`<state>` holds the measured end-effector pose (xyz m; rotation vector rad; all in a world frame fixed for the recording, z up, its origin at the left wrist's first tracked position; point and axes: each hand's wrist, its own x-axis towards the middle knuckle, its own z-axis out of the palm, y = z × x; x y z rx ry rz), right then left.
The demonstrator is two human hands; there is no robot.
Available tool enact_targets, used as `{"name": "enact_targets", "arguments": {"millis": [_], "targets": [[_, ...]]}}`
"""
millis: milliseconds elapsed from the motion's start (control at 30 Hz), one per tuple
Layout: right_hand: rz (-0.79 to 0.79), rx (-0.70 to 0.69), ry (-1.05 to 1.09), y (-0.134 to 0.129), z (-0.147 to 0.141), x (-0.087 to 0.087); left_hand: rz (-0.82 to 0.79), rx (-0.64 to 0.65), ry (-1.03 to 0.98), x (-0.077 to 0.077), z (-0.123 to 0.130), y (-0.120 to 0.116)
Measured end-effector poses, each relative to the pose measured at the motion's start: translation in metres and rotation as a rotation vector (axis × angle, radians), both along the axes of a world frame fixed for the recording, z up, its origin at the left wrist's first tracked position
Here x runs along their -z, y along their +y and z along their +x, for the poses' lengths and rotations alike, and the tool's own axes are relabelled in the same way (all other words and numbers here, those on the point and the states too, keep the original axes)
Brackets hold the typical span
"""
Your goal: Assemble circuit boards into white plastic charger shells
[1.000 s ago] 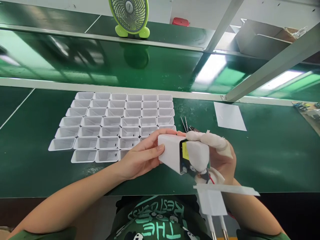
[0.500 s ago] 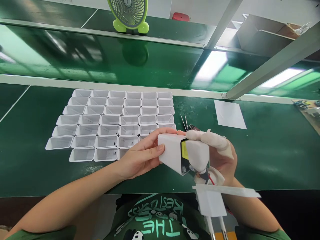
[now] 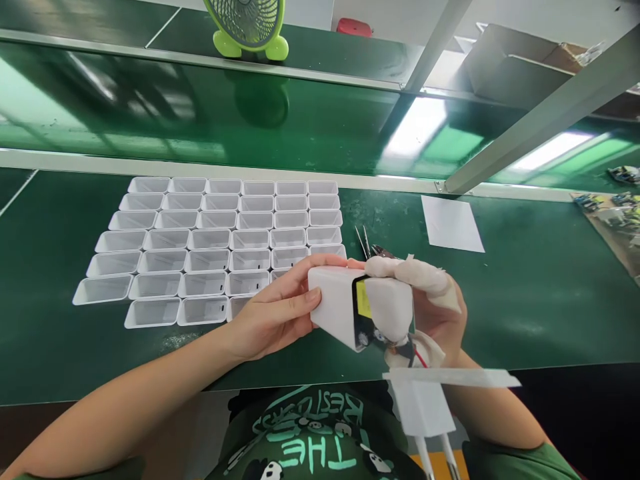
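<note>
Two sets of fingers [image 3: 303,305] are closed up pretty snug here: the left hand [image 3: 280,310] pinches a white casing [image 3: 331,303] just right of center frame, thumb on the near face, and the right hand [image 3: 447,323] is curled round the dark insert [image 3: 367,332] with the yellow patch [image 3: 363,299] at the casing's open end, white covers on some of its fingers. Below that, lower right of the frame, there's a two-pin white plug [image 3: 423,408] next to a red wire [image 3: 421,359]. Just past the hands, tweezers [image 3: 367,245] lie on the green tabletop [image 3: 530,313]. Rows of white tubs [image 3: 156,285] fill center-left, white paper [image 3: 453,224] sits right, and a green fan [image 3: 246,23] stands top center-left.
</note>
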<state>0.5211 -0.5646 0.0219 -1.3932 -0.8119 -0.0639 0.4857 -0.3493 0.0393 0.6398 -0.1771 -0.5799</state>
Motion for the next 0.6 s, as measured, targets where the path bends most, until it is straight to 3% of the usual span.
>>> {"name": "enact_targets", "arguments": {"millis": [167,600], "targets": [[0.045,-0.074,-0.009,0.0001,0.0032,-0.0007,0.004,0.0,0.002,0.0003,-0.0001,-0.0006],[-0.108,0.058,-0.077,-0.0053,0.0002,0.0016,0.03,-0.028,0.017,-0.0019,-0.0014,-0.0033]]}}
